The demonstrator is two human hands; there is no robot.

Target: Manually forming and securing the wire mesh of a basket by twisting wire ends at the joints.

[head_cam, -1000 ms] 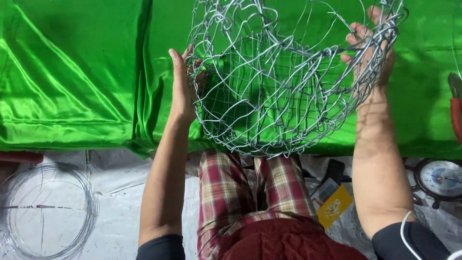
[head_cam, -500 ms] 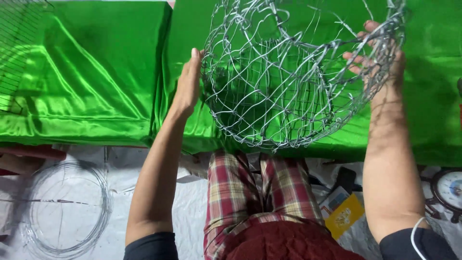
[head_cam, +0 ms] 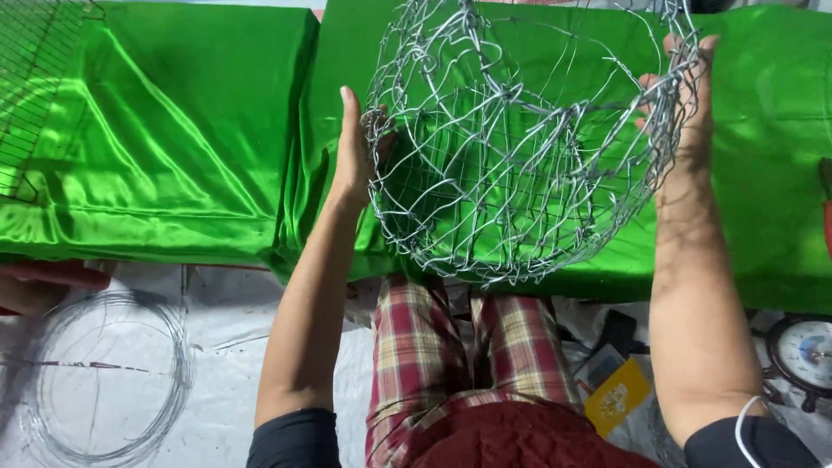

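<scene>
A round basket frame of woven silver wire [head_cam: 520, 147] hangs in the air between both hands, its open side toward me. My left hand [head_cam: 354, 152] presses flat against its left side, fingers pointing up. My right hand [head_cam: 685, 95] holds the right rim, with fingers partly threaded through the mesh. Shiny green satin cloth [head_cam: 173, 147] lies spread behind and below the frame. My legs in red plaid trousers [head_cam: 451, 347] show under it.
A coil of thin wire [head_cam: 104, 381] lies on white sheeting at lower left. A flat wire grid [head_cam: 35, 78] rests on the cloth at upper left. A yellow card [head_cam: 617, 397] and a round dial gauge [head_cam: 802, 351] sit at lower right.
The view has shifted, so the frame and hands sit slightly further right and lower. My left hand has flattened against the frame's side. The wire grid at upper left has come into view.
</scene>
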